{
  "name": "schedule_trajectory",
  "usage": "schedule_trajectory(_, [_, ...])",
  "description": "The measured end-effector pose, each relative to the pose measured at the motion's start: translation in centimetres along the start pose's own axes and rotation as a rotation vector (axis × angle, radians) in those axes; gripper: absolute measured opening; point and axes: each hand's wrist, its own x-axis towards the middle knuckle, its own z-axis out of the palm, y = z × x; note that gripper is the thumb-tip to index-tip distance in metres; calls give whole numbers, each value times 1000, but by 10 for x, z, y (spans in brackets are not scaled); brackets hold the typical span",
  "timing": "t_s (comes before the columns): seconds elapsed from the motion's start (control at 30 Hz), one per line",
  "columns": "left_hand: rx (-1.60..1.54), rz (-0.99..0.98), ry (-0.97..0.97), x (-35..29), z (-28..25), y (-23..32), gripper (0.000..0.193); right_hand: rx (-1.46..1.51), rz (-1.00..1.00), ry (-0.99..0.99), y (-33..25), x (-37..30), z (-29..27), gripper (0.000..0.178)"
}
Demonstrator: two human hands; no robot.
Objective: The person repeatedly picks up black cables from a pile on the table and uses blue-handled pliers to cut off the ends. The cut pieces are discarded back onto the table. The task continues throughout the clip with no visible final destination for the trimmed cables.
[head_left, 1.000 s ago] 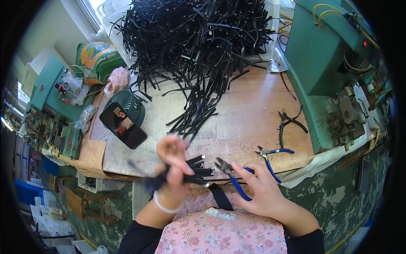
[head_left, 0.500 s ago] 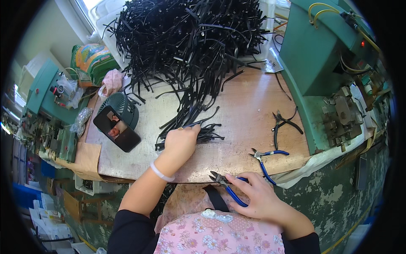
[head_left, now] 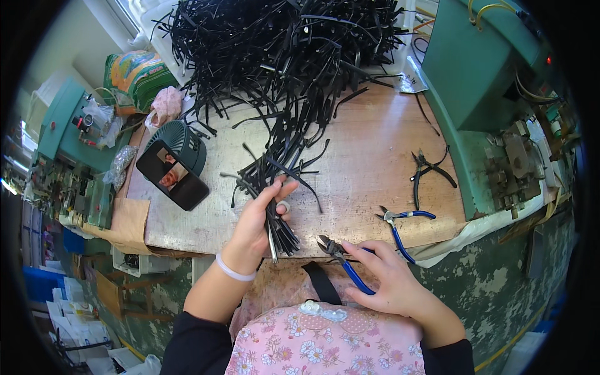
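Observation:
My left hand (head_left: 265,215) is closed around a bundle of thin black eyeglass temples (head_left: 284,239). Their straight ends poke out below the fingers toward the table's front edge, while curved ends fan out above. In my right hand (head_left: 387,275) are blue-handled diagonal cutters (head_left: 350,273), whose jaws stand apart and point up and left, close to the bundle. More loose temples (head_left: 297,134) trail from beyond my left hand to a large tangled pile (head_left: 281,50) at the back.
Blue-handled pliers (head_left: 394,224) and black-handled pliers (head_left: 425,172) lie at the right of the worktable (head_left: 362,162). A green machine (head_left: 465,81) flanks them. Leftward, a phone (head_left: 172,177) leans on a small fan (head_left: 181,140), near another green machine (head_left: 59,131).
My left hand has turned over and lifted a bundle of temples off the table, drawing it closer to me. The cutters in my right hand have shifted slightly right.

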Motion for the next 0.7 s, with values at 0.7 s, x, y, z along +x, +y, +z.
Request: schedule_trajectory(0.7, [954, 459, -358, -4, 32, 33, 19, 684, 193, 106, 19, -12, -1, 94])
